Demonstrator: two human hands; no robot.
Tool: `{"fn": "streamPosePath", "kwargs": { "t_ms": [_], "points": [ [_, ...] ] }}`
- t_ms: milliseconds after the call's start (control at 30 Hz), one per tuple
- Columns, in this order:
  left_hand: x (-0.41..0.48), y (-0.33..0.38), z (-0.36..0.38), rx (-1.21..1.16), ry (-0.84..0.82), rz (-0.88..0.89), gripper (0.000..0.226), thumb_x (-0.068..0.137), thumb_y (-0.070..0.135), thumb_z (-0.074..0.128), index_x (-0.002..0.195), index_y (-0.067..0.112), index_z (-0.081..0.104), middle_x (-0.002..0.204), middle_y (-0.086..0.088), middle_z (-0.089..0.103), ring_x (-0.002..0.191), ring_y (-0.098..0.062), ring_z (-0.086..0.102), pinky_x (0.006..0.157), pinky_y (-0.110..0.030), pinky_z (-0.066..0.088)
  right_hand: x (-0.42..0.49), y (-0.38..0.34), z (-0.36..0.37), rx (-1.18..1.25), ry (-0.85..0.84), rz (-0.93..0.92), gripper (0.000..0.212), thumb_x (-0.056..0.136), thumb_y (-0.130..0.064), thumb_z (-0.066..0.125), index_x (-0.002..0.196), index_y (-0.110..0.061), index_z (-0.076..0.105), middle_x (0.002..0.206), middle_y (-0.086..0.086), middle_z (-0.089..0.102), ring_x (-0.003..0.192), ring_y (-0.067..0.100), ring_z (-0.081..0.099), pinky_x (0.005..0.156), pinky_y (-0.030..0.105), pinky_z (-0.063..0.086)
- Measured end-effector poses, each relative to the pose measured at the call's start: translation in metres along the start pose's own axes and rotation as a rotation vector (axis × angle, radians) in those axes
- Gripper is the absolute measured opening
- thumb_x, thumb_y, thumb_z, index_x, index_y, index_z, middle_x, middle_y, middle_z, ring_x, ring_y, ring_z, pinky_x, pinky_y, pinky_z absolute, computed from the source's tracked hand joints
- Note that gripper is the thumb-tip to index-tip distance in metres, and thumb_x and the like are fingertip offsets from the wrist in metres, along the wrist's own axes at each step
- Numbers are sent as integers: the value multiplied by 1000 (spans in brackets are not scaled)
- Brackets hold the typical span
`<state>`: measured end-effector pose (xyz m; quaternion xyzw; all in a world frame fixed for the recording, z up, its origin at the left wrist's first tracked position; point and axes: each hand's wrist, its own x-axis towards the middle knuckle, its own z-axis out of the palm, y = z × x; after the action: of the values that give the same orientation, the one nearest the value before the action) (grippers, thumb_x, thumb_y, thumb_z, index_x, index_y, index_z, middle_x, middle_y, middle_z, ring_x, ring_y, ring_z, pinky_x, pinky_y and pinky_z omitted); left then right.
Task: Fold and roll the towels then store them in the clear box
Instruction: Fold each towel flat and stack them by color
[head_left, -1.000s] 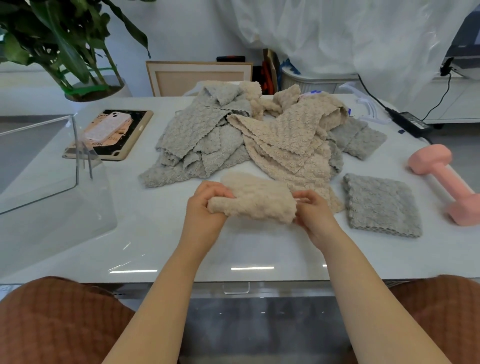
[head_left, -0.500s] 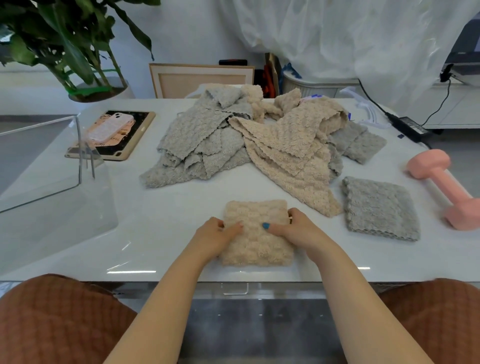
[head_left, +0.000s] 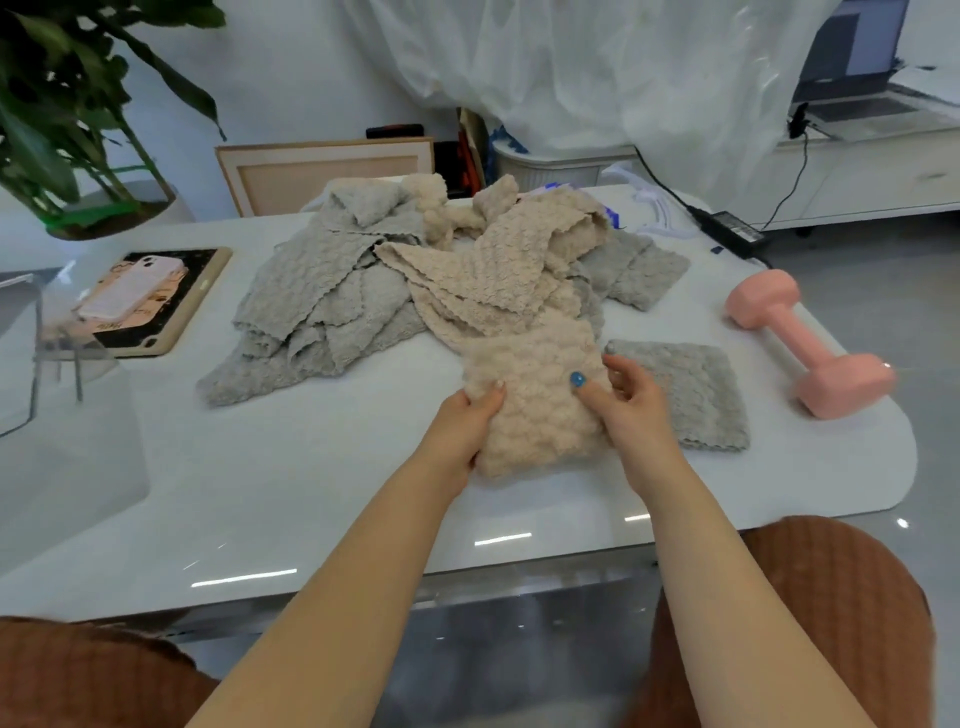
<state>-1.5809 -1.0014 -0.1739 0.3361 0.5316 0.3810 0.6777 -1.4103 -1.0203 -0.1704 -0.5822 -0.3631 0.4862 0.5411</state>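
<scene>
With each grip closed on one side, left hand (head_left: 467, 423) and right hand (head_left: 631, 410) hold the folded fluffy beige towel (head_left: 535, 410) between them; nothing looks rolled or boxed, and the loose grey-and-beige towel heap (head_left: 410, 291) beyond waits.

Towel (head_left: 530, 410): beige, bubbled, the one you hold.
Flat towel (head_left: 691, 395): grey, same bubbles.
Pile (head_left: 332, 291): grey and beige mixed.
Dumbbell (head_left: 802, 343): pink.
Surface (head_left: 311, 467): glossy white.
Your thumbnail (head_left: 577, 379): blue.
Your trousers (head_left: 857, 597): rust, fine checks.
Plant (head_left: 47, 104): green.
</scene>
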Motion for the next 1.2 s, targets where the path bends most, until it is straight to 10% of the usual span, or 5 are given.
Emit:
{"fn": "streamPosePath", "kwargs": {
  "t_ms": [400,567,733,1200],
  "points": [
    [68,-16,163,568,111,471,44,97,15,48,136,13,29,127,-5,51,111,-21,53,93,-31,43,62,-8,-117,-653,305,-362,51,90,3,39,137,-17,45,104,1,49,82,12,48,79,20,41],
    [83,-61,159,825,261,627,53,99,19,45,146,9,23,142,-13,39,122,-25,46,97,-37,42,75,54,-117,-734,301,-381,44,92,-1,43,133,-13,54,105,11,44,93,24,50,90,32,43],
    [85,-66,154,964,298,760,51,96,3,41,143,22,35,122,-12,35,84,-24,50,72,-40,51,76,54,-114,-844,364,-370,50,90,3,41,135,-13,53,122,20,44,110,35,43,90,35,40],
    [56,-68,71,1386,596,741,55,77,2,52,130,11,46,132,-16,45,114,-33,42,91,-40,32,66,37,-119,-1104,418,-299,48,85,-1,43,126,-19,60,127,19,42,108,39,41,86,45,41]
  ]
}}
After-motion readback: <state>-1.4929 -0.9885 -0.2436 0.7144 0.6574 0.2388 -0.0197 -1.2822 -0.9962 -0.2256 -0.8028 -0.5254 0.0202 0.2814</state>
